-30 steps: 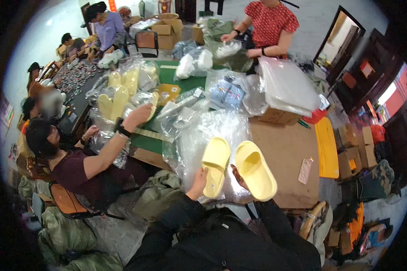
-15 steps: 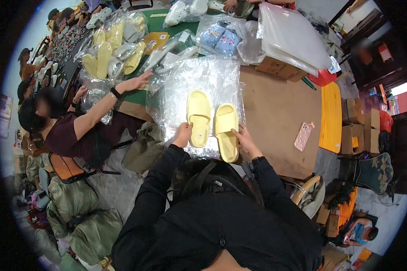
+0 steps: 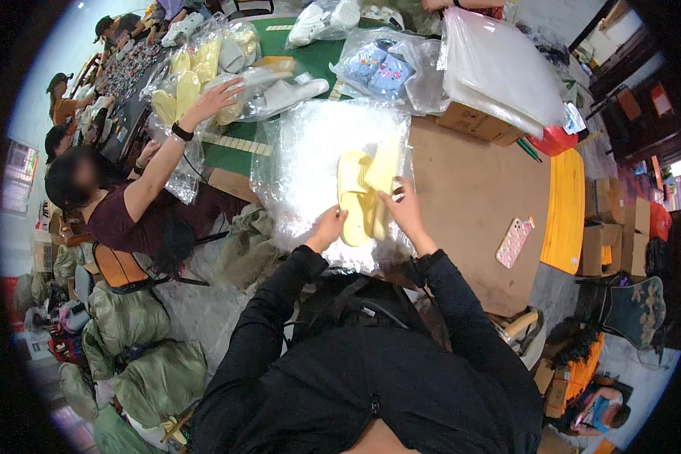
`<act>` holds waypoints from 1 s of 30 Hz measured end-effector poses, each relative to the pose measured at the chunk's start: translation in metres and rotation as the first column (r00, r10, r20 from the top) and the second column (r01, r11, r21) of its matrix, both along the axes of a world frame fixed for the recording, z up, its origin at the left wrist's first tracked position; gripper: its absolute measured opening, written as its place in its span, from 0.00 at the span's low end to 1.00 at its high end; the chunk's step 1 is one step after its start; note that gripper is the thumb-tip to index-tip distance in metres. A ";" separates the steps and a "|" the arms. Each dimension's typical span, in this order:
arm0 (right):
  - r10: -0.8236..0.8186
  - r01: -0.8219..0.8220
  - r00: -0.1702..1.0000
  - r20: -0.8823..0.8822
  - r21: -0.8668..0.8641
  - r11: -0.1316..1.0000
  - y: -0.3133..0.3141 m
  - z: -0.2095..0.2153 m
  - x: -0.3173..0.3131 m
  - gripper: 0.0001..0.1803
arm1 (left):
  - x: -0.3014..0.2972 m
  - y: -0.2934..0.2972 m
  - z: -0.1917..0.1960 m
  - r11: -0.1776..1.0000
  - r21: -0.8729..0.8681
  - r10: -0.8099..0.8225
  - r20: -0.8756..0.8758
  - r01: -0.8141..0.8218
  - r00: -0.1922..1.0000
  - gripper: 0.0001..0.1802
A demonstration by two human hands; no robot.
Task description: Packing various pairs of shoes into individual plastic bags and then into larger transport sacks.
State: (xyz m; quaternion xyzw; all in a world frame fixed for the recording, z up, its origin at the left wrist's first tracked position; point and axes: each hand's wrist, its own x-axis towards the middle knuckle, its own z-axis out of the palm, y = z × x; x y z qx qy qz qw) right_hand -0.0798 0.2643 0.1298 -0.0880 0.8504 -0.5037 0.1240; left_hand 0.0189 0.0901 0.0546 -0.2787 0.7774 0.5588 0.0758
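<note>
Two pale yellow slide sandals are together over a stack of clear plastic bags [image 3: 299,159] in front of me. My left hand [image 3: 329,228] grips the edge of the left slide [image 3: 354,223], its fingers closed beside the heel part. My right hand [image 3: 405,216] pinches the right slide [image 3: 386,170], which is tilted on its side against the left one and blurred by motion. The right slide's sole is partly hidden by my fingers and by the other slide.
Bagged yellow slides [image 3: 178,91], bagged white shoes [image 3: 295,92] and bagged blue clogs [image 3: 382,66] lie at the far side. A cardboard box [image 3: 480,122] carries plastic sheets [image 3: 499,72]. A phone [image 3: 513,244] rests at right. A co-worker's arm [image 3: 163,151] reaches in from the left.
My right hand has lifted and tilted the right slide against the left one. The left slide has shifted right with my left hand. The co-worker's hand has moved left over the bagged shoes.
</note>
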 end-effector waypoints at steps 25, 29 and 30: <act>0.376 -0.336 0.924 -0.073 0.319 0.886 -0.139 0.005 0.076 0.27 | 0.048 -0.045 0.008 0.539 -0.521 -0.725 0.113 0.662 0.679 0.30; 0.181 -0.181 0.983 0.013 0.146 0.973 -0.129 -0.012 0.066 0.15 | 0.058 -0.047 -0.010 0.645 -0.476 -0.672 0.018 0.598 0.740 0.30; 0.125 -0.108 0.990 -0.062 0.232 0.967 -0.123 -0.013 0.065 0.15 | 0.058 -0.048 -0.001 0.509 -0.591 -0.720 0.105 0.626 0.686 0.28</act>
